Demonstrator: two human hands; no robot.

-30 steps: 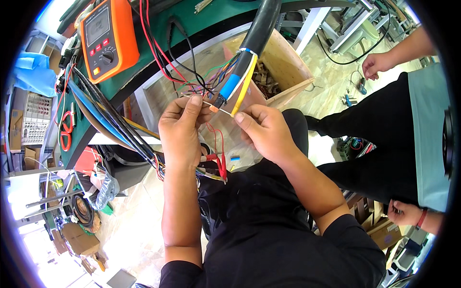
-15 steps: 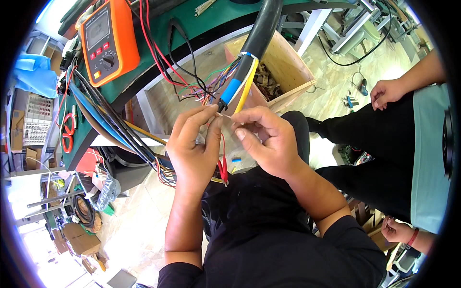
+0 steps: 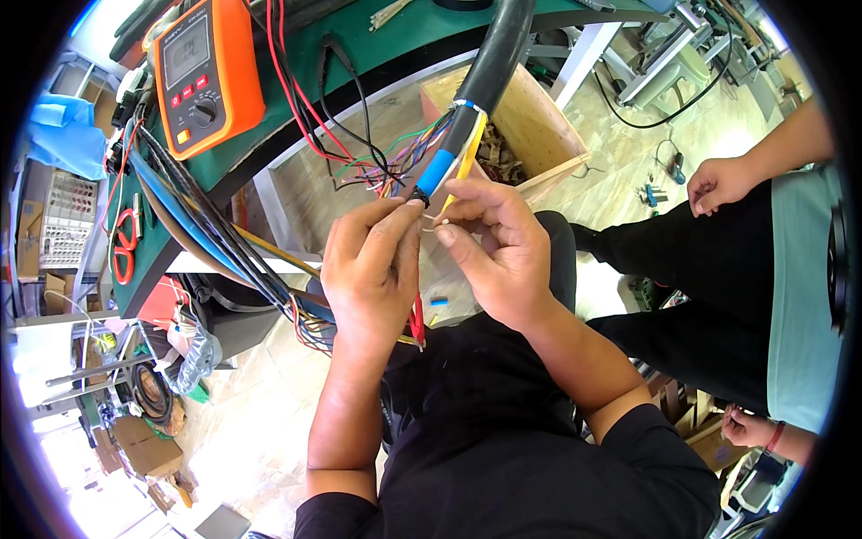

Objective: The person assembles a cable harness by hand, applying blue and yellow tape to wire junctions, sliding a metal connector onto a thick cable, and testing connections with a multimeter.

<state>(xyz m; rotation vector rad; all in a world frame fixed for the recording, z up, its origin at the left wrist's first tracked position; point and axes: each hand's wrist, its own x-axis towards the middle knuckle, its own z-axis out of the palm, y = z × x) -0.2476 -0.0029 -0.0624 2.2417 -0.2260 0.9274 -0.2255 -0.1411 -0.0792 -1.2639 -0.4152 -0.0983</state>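
- Left hand [image 3: 370, 260] and right hand [image 3: 505, 256] pinch a thin whitish wire [image 3: 430, 216].
- Thick black cable [image 3: 490, 67] partly hides open wooden box [image 3: 541, 121].
- Orange boxy meter [image 3: 208, 81] on green bench [image 3: 413, 40].

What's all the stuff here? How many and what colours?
Bench: one, green, upper left
Meter: one, orange, on bench
Tool: one, red handles, bench edge
Thick cable: one, black, upper centre
Fine wires: many, multicoloured, beside thick cable
Yellow strip: one, yellow, centre
Cable bundle: one, dark, centre left
Red clip: one, red, centre
Wooden box: one, pale brown, upper centre
Sheet: one, blue, far left
Cardboard boxes: several, brown, left
Floor clutter: uncountable, mixed, edges
Other person: one, green top, right
Thin wire: some, pale, centre
Left hand: one, bare, pinching wire
Right hand: one, bare, pinching wire
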